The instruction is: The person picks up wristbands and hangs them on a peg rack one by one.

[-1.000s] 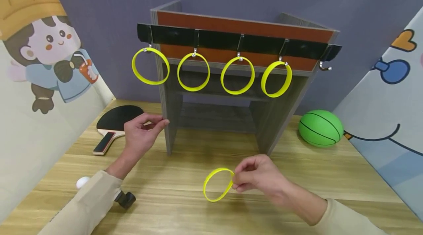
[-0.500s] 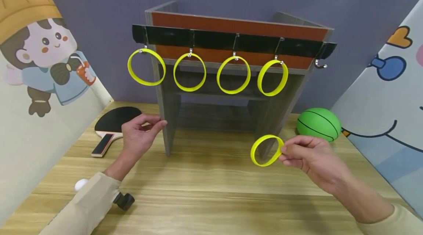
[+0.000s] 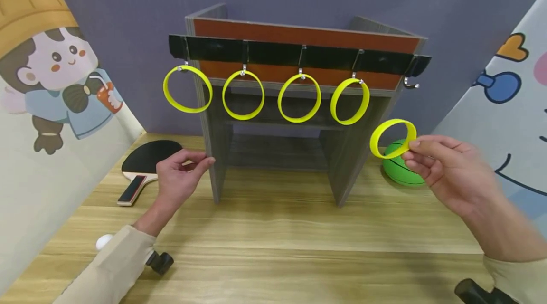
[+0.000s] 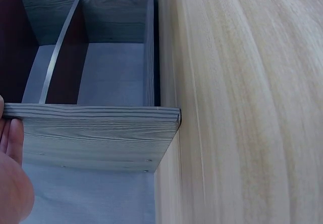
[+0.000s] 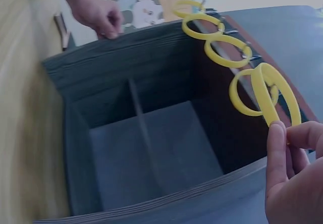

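With thumb and fingertips my right hand (image 3: 455,173) pinches a yellow ring (image 3: 375,140) by its right side, in the air below and left of a bare metal hook (image 3: 411,85). Several matching yellow rings (image 3: 187,110) hang from the other hooks along a black strip (image 3: 273,53) on the front of a grey wooden shelf (image 3: 342,180). On the left, my left hand (image 3: 180,178) grips the front edge of the shelf's side panel (image 4: 96,112). In the right wrist view, the held ring (image 5: 261,90) overlaps the nearest hanging ring.
A green ball (image 3: 401,171) sits on the wooden table (image 3: 273,247) at the right, partly behind the held ring and hand. Left of the shelf lie a table tennis paddle (image 3: 147,159) and a small white ball (image 3: 104,241). Walls with cartoon pictures stand on both sides.
My right hand has carried the yellow ring up and to the right, from low over the table to just below the bare hook. My left hand keeps its grip on the panel.
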Demonstrator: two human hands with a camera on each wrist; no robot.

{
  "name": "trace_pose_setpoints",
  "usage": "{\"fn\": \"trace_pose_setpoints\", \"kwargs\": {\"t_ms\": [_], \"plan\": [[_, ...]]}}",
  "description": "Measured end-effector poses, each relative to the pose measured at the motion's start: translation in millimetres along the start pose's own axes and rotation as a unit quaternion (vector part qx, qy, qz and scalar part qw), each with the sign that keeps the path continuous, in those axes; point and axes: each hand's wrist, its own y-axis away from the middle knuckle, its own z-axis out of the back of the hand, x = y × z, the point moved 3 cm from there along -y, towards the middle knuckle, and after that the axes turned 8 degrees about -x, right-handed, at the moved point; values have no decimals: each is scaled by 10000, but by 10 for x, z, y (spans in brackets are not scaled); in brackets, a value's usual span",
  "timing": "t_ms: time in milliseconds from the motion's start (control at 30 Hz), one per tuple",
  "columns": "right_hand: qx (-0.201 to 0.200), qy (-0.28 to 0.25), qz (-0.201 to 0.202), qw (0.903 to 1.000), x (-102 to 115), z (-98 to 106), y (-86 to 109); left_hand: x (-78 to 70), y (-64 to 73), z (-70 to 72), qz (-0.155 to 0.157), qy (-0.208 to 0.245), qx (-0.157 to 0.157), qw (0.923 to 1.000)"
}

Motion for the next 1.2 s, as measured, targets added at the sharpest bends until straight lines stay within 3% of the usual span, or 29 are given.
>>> {"fn": "trace_pose_setpoints", "kwargs": {"t_ms": [133,433,733,1200], "plan": [[-459,148,134,9987,127,-2,-61,-32,-1,-2,-26,8,-25,10000],[-762,-383,186,9962,290,-57,-186,-11,21,5,-23,81,-75,9999],[-1116,-871,-67,9899,320,-75,-287,-40,17,6,9,-10,-49,10000],[-1075,-798,-83,9910,191,-42,-365,-21,8,-2,-9,111,-69,9999]]}}
